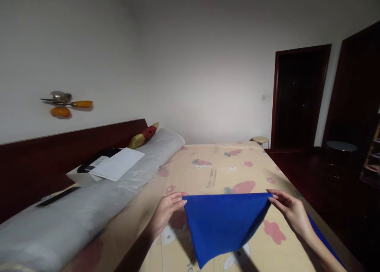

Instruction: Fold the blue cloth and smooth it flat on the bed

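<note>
Left hand [168, 212]: fingers drawn together, pinching the upper left corner of a blue cloth [222, 222] between thumb and fingertips. Right hand [289, 210]: likewise pinching the upper right corner of the same cloth, fingers closed on the edge.

Blue cloth: held taut between the two hands, its top edge running level from one hand to the other. Below that edge it hangs and narrows to a point at the lower left, close to the bed surface; whether the tip touches the sheet cannot be told. A further strip of blue shows under the right forearm, at the right edge of the bed.

Bed [208, 169]: covered with a cream sheet printed with pink shapes and small cartoon figures. The cloth is held above its near end.

Along the left side of the bed lies a long grey bolster [97, 201]. A white box [117, 164] rests on it, partly over a dark item behind. A red and gold cushion [145, 135] sits at the far end of the bolster, against the dark wooden headboard [59, 157].

On the wall above the headboard, an orange and silver ornament [65, 104]. At the far right, a dark doorway [299, 96], with a small round stool [260, 140] just beside it.
</note>
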`<action>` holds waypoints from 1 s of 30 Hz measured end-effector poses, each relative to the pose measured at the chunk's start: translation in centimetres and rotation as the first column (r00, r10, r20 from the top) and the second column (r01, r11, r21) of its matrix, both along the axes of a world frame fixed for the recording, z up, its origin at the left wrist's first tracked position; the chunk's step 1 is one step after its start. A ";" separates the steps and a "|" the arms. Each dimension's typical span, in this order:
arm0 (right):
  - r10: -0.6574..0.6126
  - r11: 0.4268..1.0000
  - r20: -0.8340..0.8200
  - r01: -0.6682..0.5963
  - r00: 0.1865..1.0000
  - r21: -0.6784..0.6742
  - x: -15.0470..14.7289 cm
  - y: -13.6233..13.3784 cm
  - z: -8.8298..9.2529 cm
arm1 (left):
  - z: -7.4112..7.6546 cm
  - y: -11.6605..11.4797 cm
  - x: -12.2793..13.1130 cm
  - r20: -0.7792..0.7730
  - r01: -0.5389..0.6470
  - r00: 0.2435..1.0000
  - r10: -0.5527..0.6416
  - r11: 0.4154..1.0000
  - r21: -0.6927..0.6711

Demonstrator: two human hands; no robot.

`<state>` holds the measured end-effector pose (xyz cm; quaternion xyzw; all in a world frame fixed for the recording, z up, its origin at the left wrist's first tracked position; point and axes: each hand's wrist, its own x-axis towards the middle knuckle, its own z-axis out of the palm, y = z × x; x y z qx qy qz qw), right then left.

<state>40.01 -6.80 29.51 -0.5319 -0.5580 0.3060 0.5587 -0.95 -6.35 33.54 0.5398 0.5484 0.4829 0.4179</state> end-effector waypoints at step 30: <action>0.047 0.998 0.525 -0.067 0.850 0.019 1.7 -2.8 2.4 | 0.7 -3.1 -0.7 -0.390 -0.050 0.916 0.097 0.990 0.130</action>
